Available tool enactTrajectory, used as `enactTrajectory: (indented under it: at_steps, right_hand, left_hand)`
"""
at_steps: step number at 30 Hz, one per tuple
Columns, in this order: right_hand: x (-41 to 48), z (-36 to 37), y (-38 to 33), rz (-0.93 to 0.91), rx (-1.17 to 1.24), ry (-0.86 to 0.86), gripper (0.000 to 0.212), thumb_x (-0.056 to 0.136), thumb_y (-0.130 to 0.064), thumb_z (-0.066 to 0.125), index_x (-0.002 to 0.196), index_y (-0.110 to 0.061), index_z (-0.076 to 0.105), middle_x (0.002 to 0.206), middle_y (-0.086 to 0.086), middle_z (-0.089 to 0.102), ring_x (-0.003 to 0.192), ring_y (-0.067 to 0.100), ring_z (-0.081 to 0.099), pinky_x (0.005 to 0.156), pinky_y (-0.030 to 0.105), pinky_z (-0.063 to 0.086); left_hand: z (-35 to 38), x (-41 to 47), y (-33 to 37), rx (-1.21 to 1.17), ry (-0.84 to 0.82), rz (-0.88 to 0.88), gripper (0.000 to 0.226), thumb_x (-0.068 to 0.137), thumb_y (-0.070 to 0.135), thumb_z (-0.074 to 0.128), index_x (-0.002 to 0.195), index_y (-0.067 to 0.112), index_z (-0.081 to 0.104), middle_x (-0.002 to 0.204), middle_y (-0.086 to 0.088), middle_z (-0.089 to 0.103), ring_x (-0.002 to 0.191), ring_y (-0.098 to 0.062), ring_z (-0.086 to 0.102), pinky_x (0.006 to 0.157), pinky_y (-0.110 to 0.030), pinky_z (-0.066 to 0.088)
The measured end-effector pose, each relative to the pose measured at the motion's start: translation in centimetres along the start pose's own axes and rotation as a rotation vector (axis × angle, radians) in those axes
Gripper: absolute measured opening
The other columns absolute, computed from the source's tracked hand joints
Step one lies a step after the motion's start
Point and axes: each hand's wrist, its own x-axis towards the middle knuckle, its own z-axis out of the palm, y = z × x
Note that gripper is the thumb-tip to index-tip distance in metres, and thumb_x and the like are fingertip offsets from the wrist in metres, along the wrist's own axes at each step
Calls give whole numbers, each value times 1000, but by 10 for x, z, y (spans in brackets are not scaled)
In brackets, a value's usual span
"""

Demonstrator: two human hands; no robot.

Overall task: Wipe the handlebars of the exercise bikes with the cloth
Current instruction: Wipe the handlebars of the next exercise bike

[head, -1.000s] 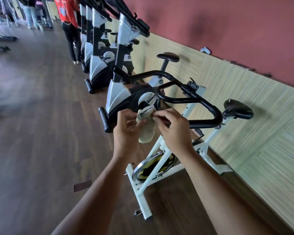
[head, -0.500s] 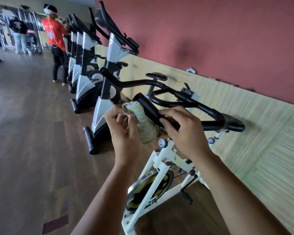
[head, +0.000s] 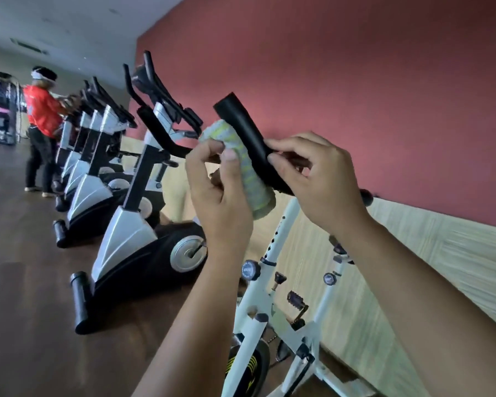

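A black padded handlebar (head: 242, 124) of a white-framed exercise bike (head: 281, 242) rises toward me at the frame's middle. My left hand (head: 221, 193) grips a pale cloth with yellow-green stripes (head: 249, 173), bunched against the left side of the bar. My right hand (head: 318, 179) holds the bar just below its free end, thumb and fingers curled round it. The rest of the handlebar is hidden behind my hands.
A row of silver-and-black exercise bikes (head: 132, 224) stands along the red wall (head: 355, 81) to the left. A person in a red shirt (head: 40, 116) stands by the far bikes. Dark wooden floor (head: 20, 282) spreads out on the left.
My view has risen and moved closer to the bike. The cloth has moved up against the bar's end, and my right hand has shifted up the bar.
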Motion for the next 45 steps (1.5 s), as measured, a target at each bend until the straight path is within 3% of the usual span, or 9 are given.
enactTrajectory:
  at_steps: [5,12,17,23,29,33,39,42,45]
  right_hand:
    - [-9,8,-5,26,-6,82,24,91,-12,68,113,-18,75,96,-9,69,89,7,63,78,15,49]
    - [-15,14,-15,75,-17,113,24,93,-14,66,113,-21,75,96,-17,68,91,6,67,83,20,52]
    - [-15,13,-19,88,-64,106,24,92,-14,67,114,-22,75,96,-22,67,94,2,66,88,19,49]
    - [-11,8,-19,112,-32,83,23,92,-15,69,112,-23,76,99,-17,71,96,2,67,88,20,50]
    - [-12,-3,-19,130,-52,1,23,93,-11,67,109,-25,76,100,-12,71,93,3,69,84,14,50]
    - [-22,-16,-10,128,-206,-18,19,93,-14,68,97,-30,77,93,-16,71,91,2,66,84,21,51]
    - [-39,-45,14,229,-306,-52,13,92,-18,70,95,-29,77,94,-15,71,91,4,66,86,33,52]
    - [-42,-47,24,261,-304,-63,12,92,-17,70,96,-25,78,94,-13,71,90,8,67,85,40,55]
    - [-40,-44,28,226,-306,-43,16,91,-14,70,90,-28,77,92,-14,71,88,7,67,81,31,53]
  left_hand:
    - [-4,3,-16,-51,-18,19,14,101,24,59,110,14,56,104,1,56,101,-24,56,92,-48,49]
    - [-10,-31,-21,-75,-141,-5,15,98,18,61,111,23,54,118,1,55,111,1,50,94,-14,39]
    - [-8,10,-12,-144,-17,30,15,97,19,59,112,19,55,114,2,58,113,-15,55,99,-39,46]
    - [-9,-16,-21,-209,-134,-51,15,98,21,61,113,24,56,113,5,58,98,-7,56,84,-14,41]
    - [-13,3,-7,-342,-75,-64,19,97,10,64,112,18,56,112,4,58,84,9,59,73,-9,45]
    - [-6,-10,-16,-409,-87,-127,18,97,21,65,112,28,60,115,-8,61,79,-10,57,70,-30,49]
    - [-8,-39,-37,-423,-143,-167,19,95,26,68,105,42,67,116,0,60,109,-30,61,93,-55,53]
    - [-2,-39,-37,-462,-86,-176,14,94,19,69,105,27,66,114,-4,60,101,-23,63,88,-45,55]
    - [8,-52,-38,-517,-56,-248,16,94,12,68,105,21,61,110,3,59,93,-13,62,83,-33,54]
